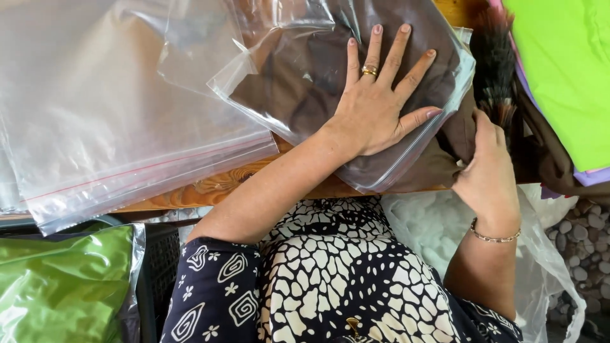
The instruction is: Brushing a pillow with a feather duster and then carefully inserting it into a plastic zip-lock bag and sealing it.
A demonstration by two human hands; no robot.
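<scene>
Patterned navy-and-white dress (330,279) is filling the frame bottom, closest to cam, w/ a shiny green packed bag (63,286) sitting bottom left beside a dark crate (162,267). Biggest item: stack of empty clear zip bags (108,114) w/ red seal strips, spreading over the upper left of the wooden table (216,187) and hanging past its front edge. Next, a clear plastic bag (305,70) holding folded brown fabric (286,82) is lying top centre, overlapping the stack's right edge. Bright green cloth (565,70) is lying top right over purple and brown layers. White crinkly plastic (438,222) is hanging below the table edge at right, above a pebbled floor (588,248). Left hand (375,101) is lying flat, fingers spread wide, ring on one finger, pressing down on the bag's right half. Right hand (489,171), bracelet at wrist, is closing around the brown fabric sticking out at the bag's open right end; fingertips hidden in the folds. Dark bristly brush-like thing (495,57) is lying just above the right hand, touching or not – can't tell.
</scene>
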